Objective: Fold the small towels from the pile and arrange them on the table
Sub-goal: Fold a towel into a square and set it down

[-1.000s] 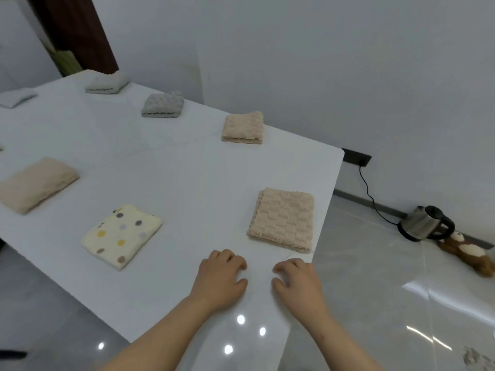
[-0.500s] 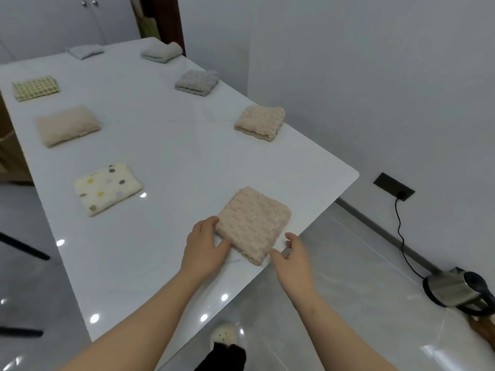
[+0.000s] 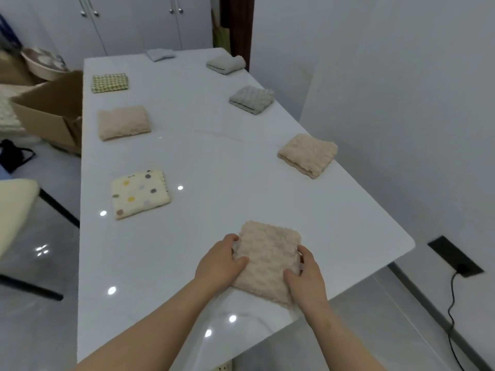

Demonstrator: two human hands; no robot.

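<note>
My fingers (image 3: 231, 240) curl round both sides of the folded beige waffle-weave towel (image 3: 267, 259), left hand (image 3: 218, 265) and right hand (image 3: 308, 275) gripping it at the near right corner of the glossy white table (image 3: 227, 162). Step in hand, I judge: placement. Next, align it with the right-hand row (image 3: 308, 155), then release.

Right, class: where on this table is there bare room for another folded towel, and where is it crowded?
Bare: the middle lane between the spotted towel and the ribbed beige towel; the near left corner, this side of the spotted towel. Crowded: the near edge, where left hand and right hand grip the nearest towel.
</note>
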